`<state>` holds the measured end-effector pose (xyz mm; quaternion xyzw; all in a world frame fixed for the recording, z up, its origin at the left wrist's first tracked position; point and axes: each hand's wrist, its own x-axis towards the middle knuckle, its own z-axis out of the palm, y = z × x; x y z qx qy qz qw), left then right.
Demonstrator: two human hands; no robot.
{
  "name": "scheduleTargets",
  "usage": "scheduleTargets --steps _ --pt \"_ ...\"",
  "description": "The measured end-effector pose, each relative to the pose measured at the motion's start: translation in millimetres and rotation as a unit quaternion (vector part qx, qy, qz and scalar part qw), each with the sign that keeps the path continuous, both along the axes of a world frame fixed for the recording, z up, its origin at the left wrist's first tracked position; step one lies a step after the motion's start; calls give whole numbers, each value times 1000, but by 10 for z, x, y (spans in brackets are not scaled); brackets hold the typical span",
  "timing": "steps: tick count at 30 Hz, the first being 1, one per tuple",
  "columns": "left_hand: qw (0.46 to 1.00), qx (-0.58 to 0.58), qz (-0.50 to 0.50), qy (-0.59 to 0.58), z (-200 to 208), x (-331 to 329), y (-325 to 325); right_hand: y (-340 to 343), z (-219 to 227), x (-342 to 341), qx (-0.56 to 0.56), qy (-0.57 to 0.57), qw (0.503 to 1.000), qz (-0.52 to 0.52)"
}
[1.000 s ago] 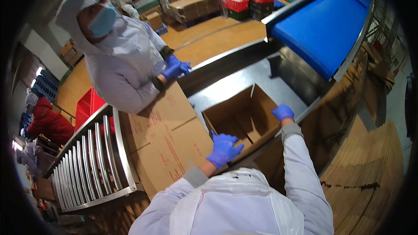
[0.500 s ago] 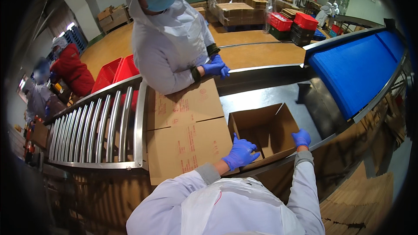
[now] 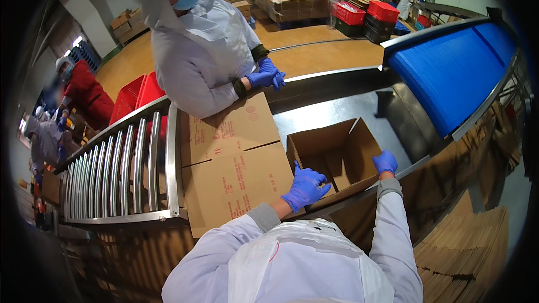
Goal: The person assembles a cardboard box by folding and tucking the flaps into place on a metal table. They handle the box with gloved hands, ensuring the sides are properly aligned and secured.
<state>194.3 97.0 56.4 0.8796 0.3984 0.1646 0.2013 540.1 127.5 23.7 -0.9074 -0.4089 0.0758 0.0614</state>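
Observation:
An open cardboard box (image 3: 337, 160), its upper side uncovered and its inside bare brown, stands on a metal work surface (image 3: 314, 113). My left hand (image 3: 306, 189), in a blue glove, straddles the near left corner, thumb along the left wall and bent fingers over the near edge. On the right wall's edge, my gloved right hand (image 3: 385, 162) is closed, its fingertips partly hidden. Flat printed cardboard (image 3: 233, 174) lies just left of the box, beside my left forearm.
A person in white (image 3: 202, 50) leans over the flat cardboard, gloved hands together. A roller conveyor (image 3: 118, 168) lies left, a blue belt (image 3: 449, 78) far right. Stacked flat cartons (image 3: 466, 252) are at lower right; red crates (image 3: 132, 98) stand behind the rollers.
The whole view has shifted slightly, so most things sit higher and farther left. Both hands keep their places on the box; the person opposite has turned their head.

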Motion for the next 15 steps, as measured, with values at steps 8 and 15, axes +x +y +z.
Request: scheduleTargets --steps 8,15 --pt "1000 16 -2 -10 -24 10 6 0 28 -9 5 2 1000 -5" --pt "998 48 -6 -29 -97 12 17 -22 31 -51 11 -3 1000 -23"
